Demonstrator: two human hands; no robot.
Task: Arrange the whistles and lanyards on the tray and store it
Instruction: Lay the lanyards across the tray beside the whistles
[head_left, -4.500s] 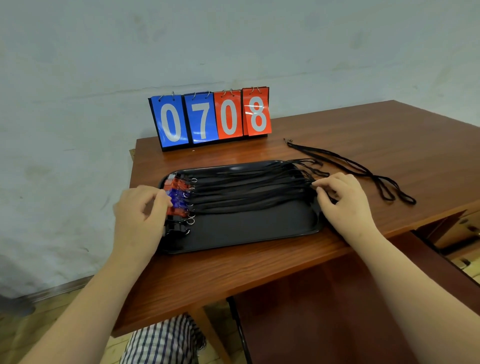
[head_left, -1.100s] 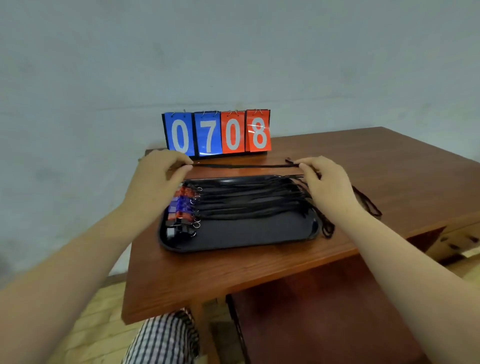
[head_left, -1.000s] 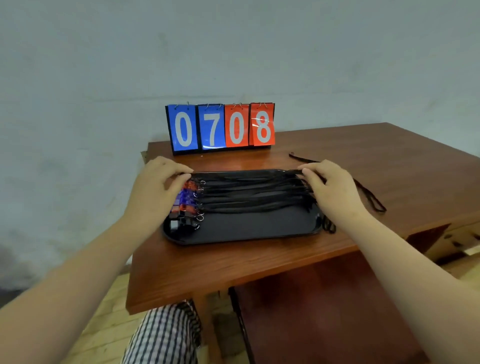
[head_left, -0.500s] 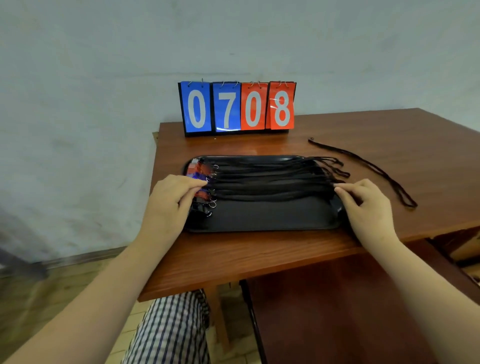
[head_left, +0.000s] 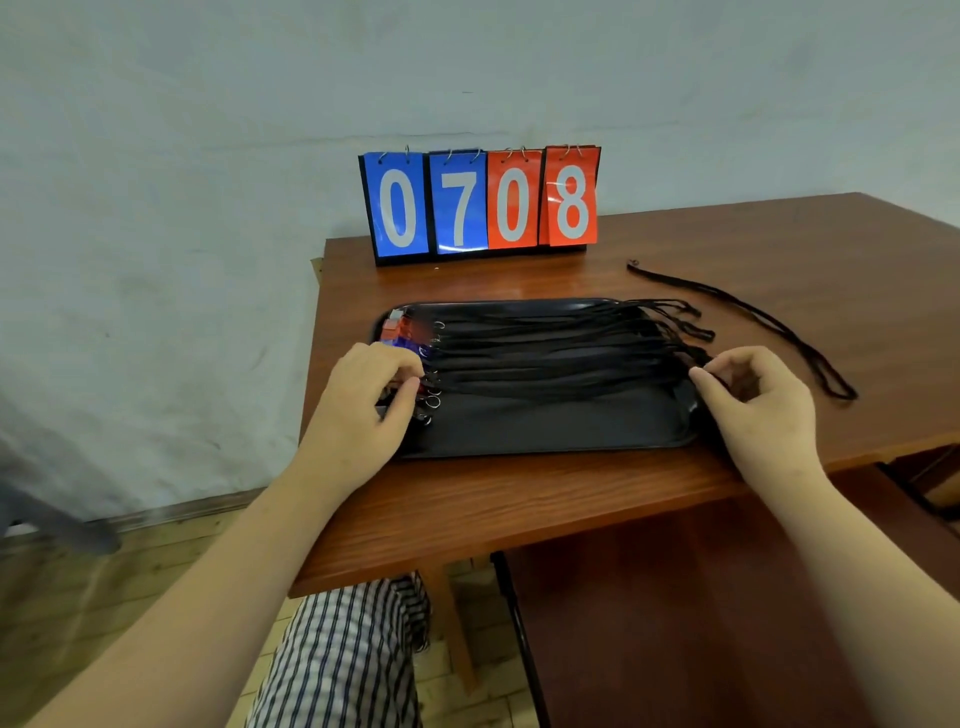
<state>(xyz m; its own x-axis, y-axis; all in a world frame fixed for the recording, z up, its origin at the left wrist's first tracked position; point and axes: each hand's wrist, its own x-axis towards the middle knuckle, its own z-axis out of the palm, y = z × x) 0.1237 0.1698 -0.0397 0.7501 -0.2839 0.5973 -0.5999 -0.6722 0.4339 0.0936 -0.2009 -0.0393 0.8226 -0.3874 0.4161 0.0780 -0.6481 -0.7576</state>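
A black tray lies on the brown table, with several black lanyards stretched across it side by side. Red and blue whistles sit in a row at the tray's left end, partly hidden. My left hand rests over the nearer whistles, its fingers pinched on a whistle there. My right hand is at the tray's right rim, thumb and fingers pinching the end of a lanyard. One loose lanyard lies on the table right of the tray.
A flip scoreboard reading 0708 stands behind the tray near the wall. The table has its front edge close below the tray. A dark chair seat and a checked trouser leg sit under the table.
Both hands carried a lanyard stretched between them from behind the tray down onto its near side. My view tilted down and shifted left.
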